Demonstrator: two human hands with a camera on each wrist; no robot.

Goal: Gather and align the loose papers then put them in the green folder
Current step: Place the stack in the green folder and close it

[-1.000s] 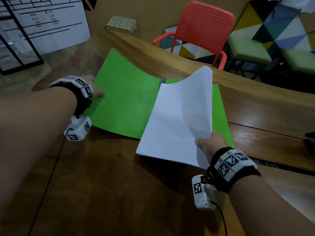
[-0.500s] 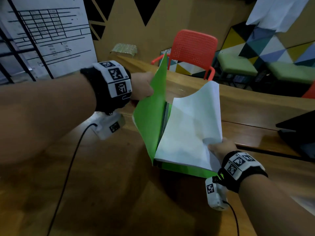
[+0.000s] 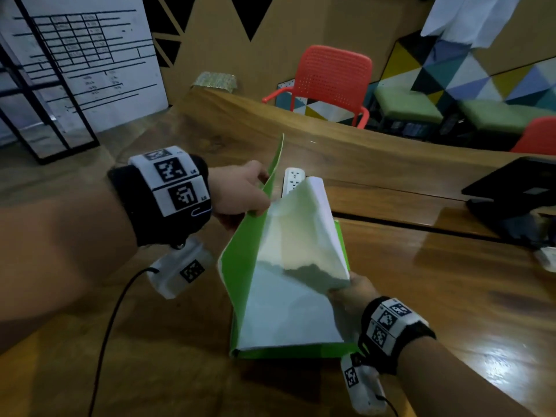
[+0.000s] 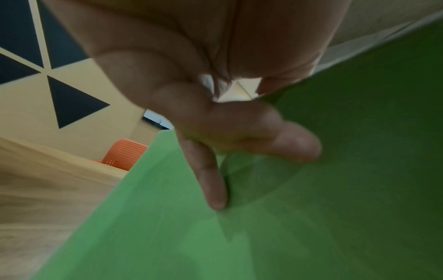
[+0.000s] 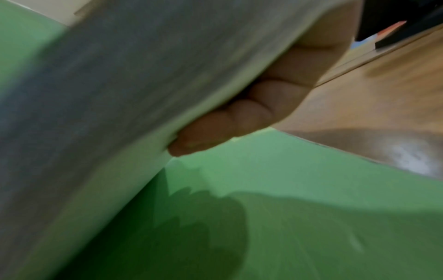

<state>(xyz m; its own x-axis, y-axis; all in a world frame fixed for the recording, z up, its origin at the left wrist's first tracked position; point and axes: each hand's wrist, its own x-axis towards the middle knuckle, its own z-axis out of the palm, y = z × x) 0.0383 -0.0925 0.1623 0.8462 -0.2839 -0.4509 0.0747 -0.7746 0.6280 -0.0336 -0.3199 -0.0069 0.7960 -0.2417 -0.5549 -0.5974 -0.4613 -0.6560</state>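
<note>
The green folder (image 3: 243,263) lies half open on the wooden table (image 3: 451,296), its back cover flat and its front cover raised upright. My left hand (image 3: 240,191) pinches that raised cover (image 4: 311,208) near its upper edge. A stack of white papers (image 3: 288,296) rests inside on the back cover (image 5: 287,208), with its right side bent upward. My right hand (image 3: 349,293) grips the papers' right edge (image 5: 143,94), fingers (image 5: 215,128) curled underneath.
A white power strip (image 3: 293,180) lies on the table just beyond the folder. A black laptop (image 3: 511,191) sits at the right edge. A red chair (image 3: 328,79) and green seats stand behind the table's far edge; a whiteboard (image 3: 90,55) is at the far left.
My left hand has lifted the front cover from flat on the table to upright and swung it over toward the papers. The paper stack has slid onto the back cover.
</note>
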